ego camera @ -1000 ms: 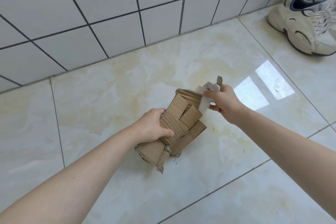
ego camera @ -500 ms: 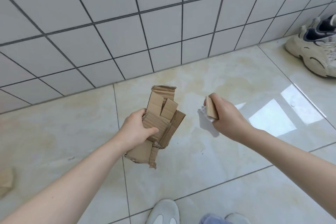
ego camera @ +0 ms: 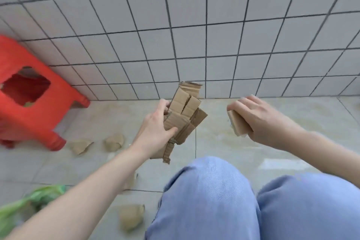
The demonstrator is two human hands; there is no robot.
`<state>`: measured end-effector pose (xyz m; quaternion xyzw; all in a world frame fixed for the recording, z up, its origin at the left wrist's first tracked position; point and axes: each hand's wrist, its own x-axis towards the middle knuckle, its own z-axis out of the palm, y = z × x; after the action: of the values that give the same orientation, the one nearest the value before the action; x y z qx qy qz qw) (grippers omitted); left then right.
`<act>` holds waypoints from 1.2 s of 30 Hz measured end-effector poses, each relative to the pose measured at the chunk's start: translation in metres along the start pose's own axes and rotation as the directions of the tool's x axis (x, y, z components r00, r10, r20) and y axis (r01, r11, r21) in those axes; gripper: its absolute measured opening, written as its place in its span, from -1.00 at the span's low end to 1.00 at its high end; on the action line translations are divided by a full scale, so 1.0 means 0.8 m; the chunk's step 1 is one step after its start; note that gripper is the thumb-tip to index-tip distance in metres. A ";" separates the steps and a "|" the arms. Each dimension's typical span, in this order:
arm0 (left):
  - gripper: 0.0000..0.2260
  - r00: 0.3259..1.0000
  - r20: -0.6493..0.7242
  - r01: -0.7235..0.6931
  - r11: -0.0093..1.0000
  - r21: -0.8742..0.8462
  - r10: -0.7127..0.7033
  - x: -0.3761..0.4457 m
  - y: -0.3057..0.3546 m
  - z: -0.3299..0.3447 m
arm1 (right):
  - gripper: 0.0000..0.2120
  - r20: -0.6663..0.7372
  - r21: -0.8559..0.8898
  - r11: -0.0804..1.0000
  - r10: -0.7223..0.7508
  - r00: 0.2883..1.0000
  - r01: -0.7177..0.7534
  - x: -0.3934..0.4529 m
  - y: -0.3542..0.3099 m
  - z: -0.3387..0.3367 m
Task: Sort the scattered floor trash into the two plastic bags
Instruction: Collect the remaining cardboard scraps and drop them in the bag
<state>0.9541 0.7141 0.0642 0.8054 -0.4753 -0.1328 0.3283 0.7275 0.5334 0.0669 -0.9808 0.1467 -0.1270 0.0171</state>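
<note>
I have two hands in view; my left hand [ego camera: 155,130] has its grip closed around a bundle of torn corrugated cardboard pieces [ego camera: 185,115], thumb across the front and fingers behind, the bundle held upright above the floor [ego camera: 224,138] and fanning out at the top; I cannot count the pieces in it with certainty, but at least four overlapping flaps show; my right hand [ego camera: 259,119] is curled over one small cardboard piece [ego camera: 236,122], its grip pinching it from above, with a sliver of something white at the piece's lower end that I cannot identify; the two hands are apart, with bare floor tile between them; loose on the floor I count three more cardboard scraps: two lying side by side just right of the red plastic stool [ego camera: 29,95], namely one flat scrap [ego camera: 79,146] and one curled scrap [ego camera: 114,142], and a third scrap [ego camera: 131,218] nearer me, beside my left knee; a further brownish bit shows just behind my left forearm, too hidden to name; one green plastic bag [ego camera: 29,204] sits at the lower left edge, blurred, partly under my left forearm; I see only this one bag; the stool stands against the grey tiled wall [ego camera: 194,35], one square hole in its seat; two knees in blue jeans [ego camera: 214,200] fill the lower right.
</note>
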 end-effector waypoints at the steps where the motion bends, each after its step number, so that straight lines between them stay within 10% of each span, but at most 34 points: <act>1: -0.55 0.999 -0.026 -0.020 0.999 0.038 0.021 -0.012 -0.005 -0.016 | -0.50 0.015 0.004 1.000 -0.028 0.999 0.028 0.007 -0.008 -0.010; 24: -0.57 0.931 -0.361 0.265 0.785 0.560 -0.057 -0.302 -0.195 -0.203 | -0.64 0.037 0.227 0.780 -0.605 0.795 0.583 0.216 -0.369 -0.004; 36: -0.81 0.412 -0.667 0.711 0.677 -0.192 -0.621 -0.385 -0.296 -0.264 | -0.71 0.164 0.361 0.712 -0.684 0.711 0.602 0.263 -0.485 0.059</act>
<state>1.0677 1.1404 0.0372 0.9327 0.0349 0.0843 0.3489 1.0444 0.8431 0.0999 -0.9640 -0.2313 -0.0014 0.1314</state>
